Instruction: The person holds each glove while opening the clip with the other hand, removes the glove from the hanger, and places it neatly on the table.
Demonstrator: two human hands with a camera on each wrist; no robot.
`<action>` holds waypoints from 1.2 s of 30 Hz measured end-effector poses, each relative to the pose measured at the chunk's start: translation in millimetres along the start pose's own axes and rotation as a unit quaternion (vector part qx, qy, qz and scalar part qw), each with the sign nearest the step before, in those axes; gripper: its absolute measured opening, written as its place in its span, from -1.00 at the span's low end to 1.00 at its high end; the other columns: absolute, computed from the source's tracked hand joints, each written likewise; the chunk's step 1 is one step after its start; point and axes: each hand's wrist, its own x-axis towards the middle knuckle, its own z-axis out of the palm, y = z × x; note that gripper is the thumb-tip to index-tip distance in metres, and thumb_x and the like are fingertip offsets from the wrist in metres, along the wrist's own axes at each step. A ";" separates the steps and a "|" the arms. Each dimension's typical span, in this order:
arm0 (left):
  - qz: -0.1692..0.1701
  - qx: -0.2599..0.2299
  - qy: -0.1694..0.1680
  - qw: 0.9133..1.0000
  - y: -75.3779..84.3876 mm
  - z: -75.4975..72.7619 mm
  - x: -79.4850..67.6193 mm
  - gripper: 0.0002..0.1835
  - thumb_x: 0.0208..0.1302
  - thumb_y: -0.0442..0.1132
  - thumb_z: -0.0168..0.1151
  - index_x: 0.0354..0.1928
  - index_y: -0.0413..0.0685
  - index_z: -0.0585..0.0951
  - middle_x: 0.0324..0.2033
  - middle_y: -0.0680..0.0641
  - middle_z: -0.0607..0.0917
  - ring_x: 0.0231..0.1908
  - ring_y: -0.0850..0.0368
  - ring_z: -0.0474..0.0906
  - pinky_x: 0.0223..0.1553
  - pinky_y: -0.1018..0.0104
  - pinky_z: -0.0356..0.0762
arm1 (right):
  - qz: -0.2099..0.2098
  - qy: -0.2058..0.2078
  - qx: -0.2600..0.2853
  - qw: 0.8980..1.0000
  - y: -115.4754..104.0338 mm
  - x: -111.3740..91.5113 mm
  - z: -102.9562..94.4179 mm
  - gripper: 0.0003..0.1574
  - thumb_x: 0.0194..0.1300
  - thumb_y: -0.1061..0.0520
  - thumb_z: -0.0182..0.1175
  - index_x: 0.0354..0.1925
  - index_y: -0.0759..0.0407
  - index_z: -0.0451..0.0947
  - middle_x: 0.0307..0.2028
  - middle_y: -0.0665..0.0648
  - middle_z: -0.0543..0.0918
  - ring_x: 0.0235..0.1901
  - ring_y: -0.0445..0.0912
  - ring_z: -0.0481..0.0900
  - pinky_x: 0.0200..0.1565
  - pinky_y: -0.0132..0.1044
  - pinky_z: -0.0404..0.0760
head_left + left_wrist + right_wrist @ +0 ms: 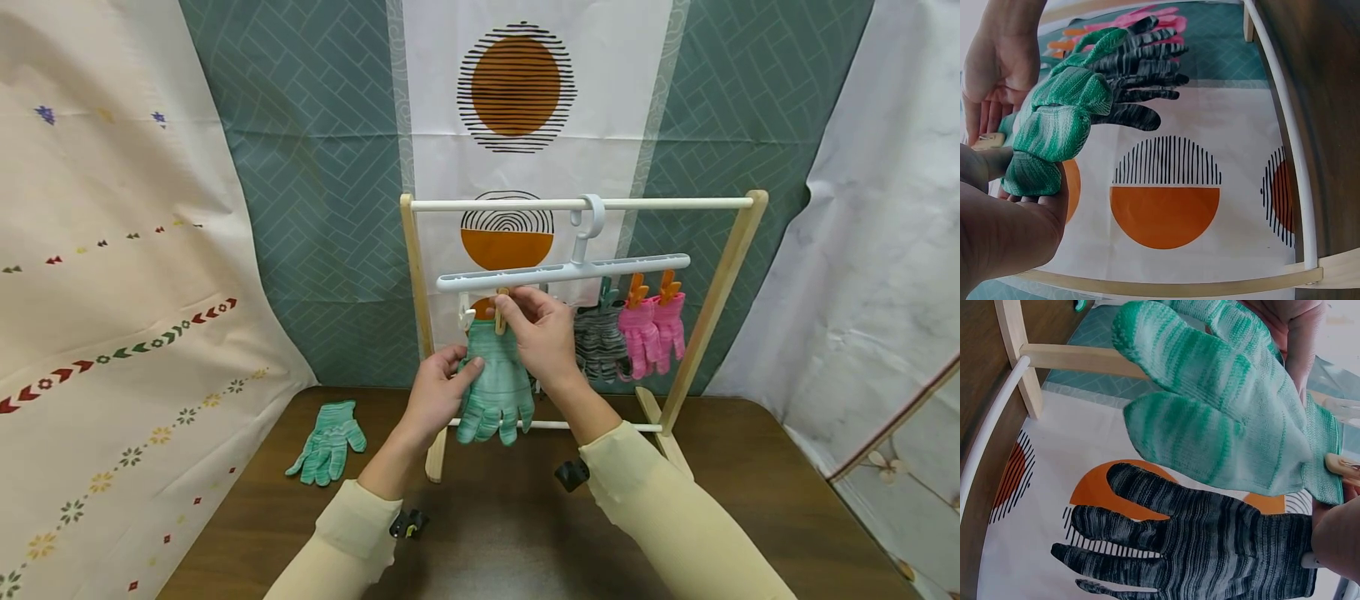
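A green striped glove (495, 387) hangs fingers down below the pale hanger (525, 276). My right hand (547, 337) pinches a wooden clothespin (501, 312) at the glove's cuff, just under the hanger bar. With thumb and fingers, my left hand (441, 387) grips the glove's left side. A white clothespin (466, 313) hangs at the left end of the bar, beside the cuff. In the right wrist view the clothespin (1341, 466) sits over the cuff edge. Another green glove (327, 444) lies flat on the table at left.
A wooden rack (720, 300) with white rods holds the hanger by its hook. Black-and-grey striped gloves (598, 343) and pink gloves (651, 333) hang on the right half, the pink ones from orange clothespins (669, 287). The brown table (480, 533) lies below.
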 end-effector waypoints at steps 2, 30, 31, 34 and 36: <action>0.001 0.003 -0.002 1.000 -1.4 -0.5 0.0 -0.71 0.61 -0.22 0.22 0.12 -0.34 0.64 -0.21 -0.22 0.81 -0.30 0.10 0.76 -0.23 0.29 0.70 | -0.002 0.000 0.001 1.000 0.9 -0.5 0.0 -0.62 0.51 0.15 0.35 0.13 0.41 0.69 -0.08 0.26 0.81 -0.09 0.14 0.81 -0.05 -0.28 0.73; 0.011 0.038 0.008 0.999 -21.4 -7.9 -7.4 -0.73 0.57 -0.26 0.26 0.08 -0.37 0.65 -0.30 -0.18 0.79 -0.36 0.14 0.67 -0.29 0.33 0.65 | -0.020 0.001 -0.001 1.000 7.8 -1.0 0.2 -0.64 0.50 0.14 0.36 0.12 0.36 0.71 -0.08 0.33 0.80 -0.10 0.12 0.81 -0.08 -0.26 0.71; 0.010 0.041 0.010 0.999 -22.2 -8.5 -7.9 -0.73 0.57 -0.27 0.26 0.09 -0.37 0.65 -0.29 -0.18 0.79 -0.36 0.14 0.66 -0.29 0.34 0.64 | -0.021 0.000 -0.001 1.000 8.0 -1.1 0.2 -0.62 0.50 0.14 0.35 0.13 0.39 0.69 -0.08 0.34 0.80 -0.10 0.14 0.81 -0.08 -0.27 0.71; 0.005 0.048 0.019 0.999 -24.4 -10.4 -10.4 -0.73 0.56 -0.27 0.27 0.10 -0.36 0.66 -0.28 -0.16 0.78 -0.35 0.14 0.63 -0.28 0.35 0.61 | -0.022 -0.002 0.000 1.000 8.3 -1.2 0.2 -0.61 0.51 0.15 0.34 0.15 0.40 0.68 -0.07 0.36 0.79 -0.08 0.17 0.80 -0.03 -0.29 0.71; 0.002 0.052 0.022 0.998 -24.3 -11.7 -12.8 -0.73 0.56 -0.26 0.28 0.09 -0.35 0.66 -0.29 -0.14 0.78 -0.36 0.14 0.62 -0.29 0.34 0.60 | -0.022 -0.004 0.002 1.000 8.0 -1.3 0.2 -0.63 0.51 0.15 0.34 0.14 0.37 0.69 -0.06 0.40 0.78 -0.06 0.21 0.78 -0.02 -0.28 0.71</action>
